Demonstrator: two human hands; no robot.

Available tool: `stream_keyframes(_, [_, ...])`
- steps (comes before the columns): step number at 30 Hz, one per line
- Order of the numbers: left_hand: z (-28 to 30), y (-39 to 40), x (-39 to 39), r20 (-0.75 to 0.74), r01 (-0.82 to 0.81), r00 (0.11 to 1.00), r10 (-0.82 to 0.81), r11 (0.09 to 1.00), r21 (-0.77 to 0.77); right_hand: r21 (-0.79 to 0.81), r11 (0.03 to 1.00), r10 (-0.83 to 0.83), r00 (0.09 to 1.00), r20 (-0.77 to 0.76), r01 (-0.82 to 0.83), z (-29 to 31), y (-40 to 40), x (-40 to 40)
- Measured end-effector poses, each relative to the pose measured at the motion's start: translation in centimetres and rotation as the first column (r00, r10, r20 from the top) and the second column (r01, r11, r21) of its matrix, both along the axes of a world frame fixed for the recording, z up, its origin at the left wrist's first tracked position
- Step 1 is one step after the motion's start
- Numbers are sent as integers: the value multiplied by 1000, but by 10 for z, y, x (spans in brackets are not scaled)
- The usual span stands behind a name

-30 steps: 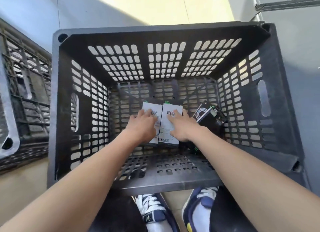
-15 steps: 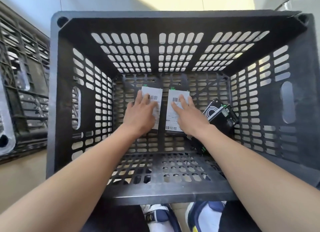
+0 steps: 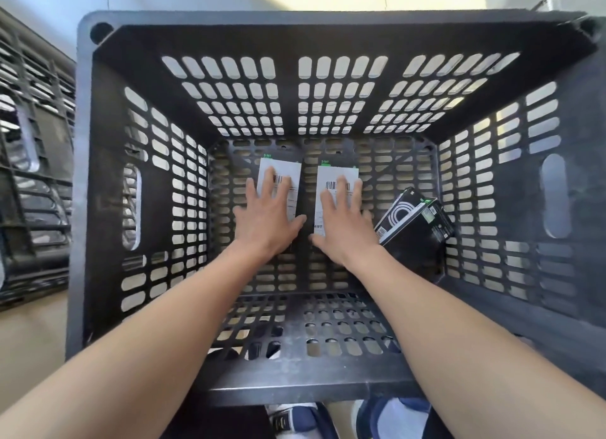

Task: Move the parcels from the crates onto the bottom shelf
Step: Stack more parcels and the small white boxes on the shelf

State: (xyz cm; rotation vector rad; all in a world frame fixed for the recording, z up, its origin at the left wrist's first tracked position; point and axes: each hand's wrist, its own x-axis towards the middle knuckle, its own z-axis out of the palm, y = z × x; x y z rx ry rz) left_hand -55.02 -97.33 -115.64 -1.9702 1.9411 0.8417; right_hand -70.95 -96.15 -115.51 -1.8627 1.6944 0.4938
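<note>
- We look down into a black slotted crate [image 3: 98,183]; every place below is given relative to it.
- On the crate floor, toward its far wall, two white-labelled parcels lie flat side by side with a narrow gap between them: the left parcel [image 3: 288,173] and the right parcel [image 3: 341,176].
- Our left hand [image 3: 267,215] rests on the left parcel, fingers spread and straight, gripping nothing.
- Our right hand [image 3: 346,220] rests likewise on the right parcel, fingers spread flat.
- A black box [image 3: 414,224] leans tilted by the crate's right wall, just beside our right hand.
- A second crate [image 3: 32,189] stands outside the left wall.
- Shoes [image 3: 301,420] show below the near rim.
</note>
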Motion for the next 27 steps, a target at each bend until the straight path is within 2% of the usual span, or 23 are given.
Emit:
stream_keyframes(5, [-1,3,0,34,42,999,-42,999,9,65,991,-117,992,43,114,1,-3,-2])
stream_keyframes(8, [0,3,-1,56,54,997,-55,999,6,64,990,-128,990,56,124,0,-4,-3])
stream_keyframes(12, [2,0,0,-14,12,1000,-12,1000,-27,26,990,-142,986,91,140,0,-7,-10])
stream_keyframes(19, [31,-5,3,-56,-34,998,33,999,-17,75,971,-233,968,91,227,30,-22,-17])
stream_keyframes(27, [84,5,-1,-111,14,993,-26,994,-106,-96,920,-355,911,210,380,102,-8,-19])
